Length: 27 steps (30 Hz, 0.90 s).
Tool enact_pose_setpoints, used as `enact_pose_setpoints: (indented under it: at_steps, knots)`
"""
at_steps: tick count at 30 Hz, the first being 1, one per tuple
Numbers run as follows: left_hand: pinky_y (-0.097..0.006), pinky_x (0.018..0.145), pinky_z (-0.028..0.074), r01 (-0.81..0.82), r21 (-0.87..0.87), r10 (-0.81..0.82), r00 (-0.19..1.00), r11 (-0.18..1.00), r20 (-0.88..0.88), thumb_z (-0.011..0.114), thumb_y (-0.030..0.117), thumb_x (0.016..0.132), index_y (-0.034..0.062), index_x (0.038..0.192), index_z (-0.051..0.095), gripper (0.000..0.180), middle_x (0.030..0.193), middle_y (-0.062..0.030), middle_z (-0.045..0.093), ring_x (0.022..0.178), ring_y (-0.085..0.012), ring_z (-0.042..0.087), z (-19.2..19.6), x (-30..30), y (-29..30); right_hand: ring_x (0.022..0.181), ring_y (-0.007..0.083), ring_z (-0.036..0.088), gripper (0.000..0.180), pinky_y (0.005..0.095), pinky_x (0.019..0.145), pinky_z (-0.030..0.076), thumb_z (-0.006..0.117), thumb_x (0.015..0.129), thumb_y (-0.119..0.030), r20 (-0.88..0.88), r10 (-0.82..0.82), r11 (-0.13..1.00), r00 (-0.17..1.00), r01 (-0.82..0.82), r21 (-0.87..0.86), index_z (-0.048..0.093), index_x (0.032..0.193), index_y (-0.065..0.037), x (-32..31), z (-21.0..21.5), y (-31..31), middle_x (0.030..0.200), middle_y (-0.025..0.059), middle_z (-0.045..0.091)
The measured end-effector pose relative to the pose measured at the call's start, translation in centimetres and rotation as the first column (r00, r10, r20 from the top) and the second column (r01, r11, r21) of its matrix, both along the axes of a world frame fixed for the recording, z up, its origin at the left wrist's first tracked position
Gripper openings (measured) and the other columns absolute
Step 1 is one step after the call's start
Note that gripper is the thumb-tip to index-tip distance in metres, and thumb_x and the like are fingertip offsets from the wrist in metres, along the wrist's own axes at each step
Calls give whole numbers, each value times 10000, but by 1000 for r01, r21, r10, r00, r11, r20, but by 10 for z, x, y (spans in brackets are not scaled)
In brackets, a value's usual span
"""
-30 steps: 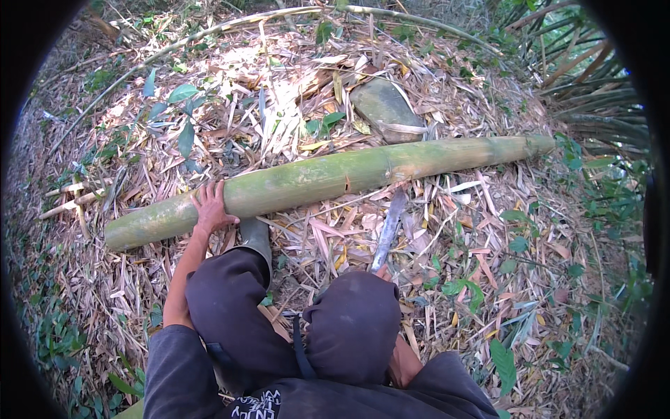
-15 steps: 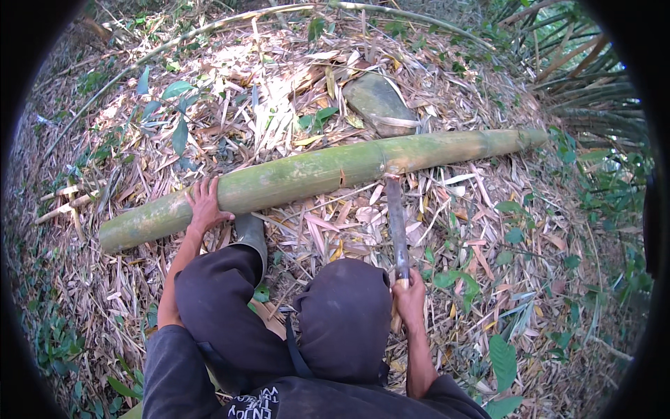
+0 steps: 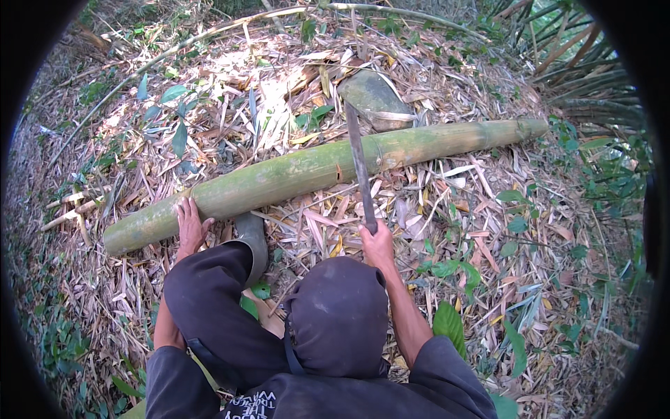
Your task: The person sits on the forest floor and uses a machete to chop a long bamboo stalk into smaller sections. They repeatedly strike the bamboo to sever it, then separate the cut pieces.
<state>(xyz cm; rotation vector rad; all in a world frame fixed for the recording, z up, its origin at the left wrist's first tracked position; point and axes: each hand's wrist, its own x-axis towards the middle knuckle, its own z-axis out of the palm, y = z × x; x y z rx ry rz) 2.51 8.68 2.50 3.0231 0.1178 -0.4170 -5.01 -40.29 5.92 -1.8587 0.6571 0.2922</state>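
Observation:
A thick green bamboo culm [image 3: 286,174] lies across the ground in front of me, with a small reddish-brown notch near its middle. Near its left end, my left hand [image 3: 191,227] rests with fingers laid flat against its near side. My right hand [image 3: 377,244] is closed round the handle of a machete [image 3: 361,167], which my fingers mostly hide. The dark blade points away from me and crosses over the culm, right of the notch. Its tip reaches the stone behind; whether the blade touches the culm I cannot tell.
A mossy stone [image 3: 377,98] sits behind the culm. My boot [image 3: 252,241] stands close against its near side. Dry leaves [image 3: 460,230] cover the ground, a thin curved stem [image 3: 202,35] arches at the back, and a bamboo clump [image 3: 600,91] grows at far right.
My right hand has moved up and left with the machete, whose blade went from beside the culm to over it. My left hand has slid slightly toward me, still on the culm.

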Motion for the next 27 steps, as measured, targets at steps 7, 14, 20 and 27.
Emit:
enact_pose_setpoints:
  at_steps: [7,14,20,27]
  knots:
    - [-529,1114,248,-19,93,33,988,996,-149,713,439,782,-53,1456,194,983,1512,-263,214,1342,-539,235,16,25,-19,539,157,565,219,319,510,456,626,871,-178,134,22,998,991,-30,56,581,947,21,57,23,-1,650,80,587]
    - [-537,1089,297,-1,170,29,986,985,-161,738,447,749,-39,1452,212,1003,1508,-237,253,1320,-536,287,14,33,-7,505,100,537,46,262,467,431,580,894,-53,638,-441,872,631,133,472,567,910,-12,126,128,22,622,16,563]
    - [-532,1069,328,35,145,-12,988,989,-154,741,443,745,-43,1444,231,993,1498,-236,272,1317,-523,306,3,50,-17,457,126,556,163,280,395,428,604,831,-115,-184,-126,984,975,146,100,573,727,7,31,-40,-8,549,34,558]
    - [-529,1064,337,-12,181,48,980,983,-194,747,434,743,-41,1437,245,980,1499,-214,284,1330,-493,308,16,39,-9,428,113,519,119,279,393,418,612,871,-90,280,-240,956,930,175,236,534,852,-1,104,77,-15,572,23,547]
